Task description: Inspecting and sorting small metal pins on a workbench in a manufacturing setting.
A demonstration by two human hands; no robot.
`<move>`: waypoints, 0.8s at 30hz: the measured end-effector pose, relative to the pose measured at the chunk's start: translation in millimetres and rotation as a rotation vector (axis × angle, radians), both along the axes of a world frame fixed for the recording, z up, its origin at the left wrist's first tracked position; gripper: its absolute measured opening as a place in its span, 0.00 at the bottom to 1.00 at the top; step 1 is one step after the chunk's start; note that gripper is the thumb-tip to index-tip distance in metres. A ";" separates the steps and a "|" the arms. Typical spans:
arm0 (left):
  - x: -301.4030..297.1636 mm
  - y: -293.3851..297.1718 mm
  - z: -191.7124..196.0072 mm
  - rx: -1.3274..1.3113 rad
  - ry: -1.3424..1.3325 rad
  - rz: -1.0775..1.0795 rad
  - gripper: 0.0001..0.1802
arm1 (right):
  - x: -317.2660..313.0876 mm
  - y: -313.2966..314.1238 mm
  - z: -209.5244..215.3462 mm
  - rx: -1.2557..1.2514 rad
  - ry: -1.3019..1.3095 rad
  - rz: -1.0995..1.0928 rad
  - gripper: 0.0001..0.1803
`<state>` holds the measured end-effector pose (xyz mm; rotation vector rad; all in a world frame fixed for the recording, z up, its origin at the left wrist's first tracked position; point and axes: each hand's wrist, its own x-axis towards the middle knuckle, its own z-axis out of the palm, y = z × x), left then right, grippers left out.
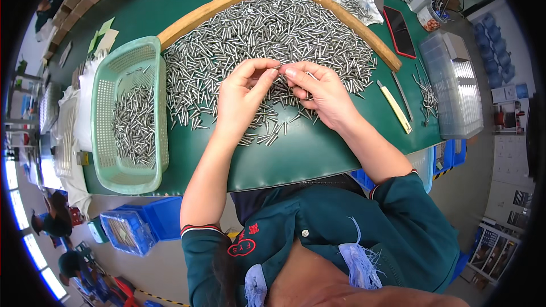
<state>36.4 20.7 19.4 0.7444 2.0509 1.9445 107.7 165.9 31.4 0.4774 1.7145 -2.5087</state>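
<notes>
A broad heap of small silvery metal pins point(256, 28) covers the middle of the green table. Over its near part my left hand point(244, 88) and my right hand point(318, 91) meet, fingertips almost touching. The left thumb and forefinger are pinched together, and so are the right ones. Whatever lies between the fingertips is too small and covered to name. A bit of dark metal shows under the curled fingers of my right hand. To the left of my hands stands a pale green perforated basket point(159, 136), with a layer of similar pins point(135, 122) in it.
Two wooden bars point(227, 5) point(352, 25) border the heap's far side. On the right lie a yellow-handled knife point(395, 108), a thin metal strip point(401, 94), a red-edged phone point(400, 31) and clear plastic boxes point(458, 99). Blue bins point(165, 216) stand below the table.
</notes>
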 end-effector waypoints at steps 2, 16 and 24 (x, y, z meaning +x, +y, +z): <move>-0.2 0.3 0.9 0.062 -0.133 -0.044 0.08 | -0.3 0.5 -1.1 0.004 0.001 0.001 0.10; 3.0 1.3 2.4 -0.127 0.184 0.026 0.07 | 1.5 0.9 1.4 0.055 0.012 0.024 0.11; 9.4 3.2 8.3 -0.183 0.462 0.007 0.13 | -3.2 10.6 -7.1 -0.604 -0.173 0.152 0.10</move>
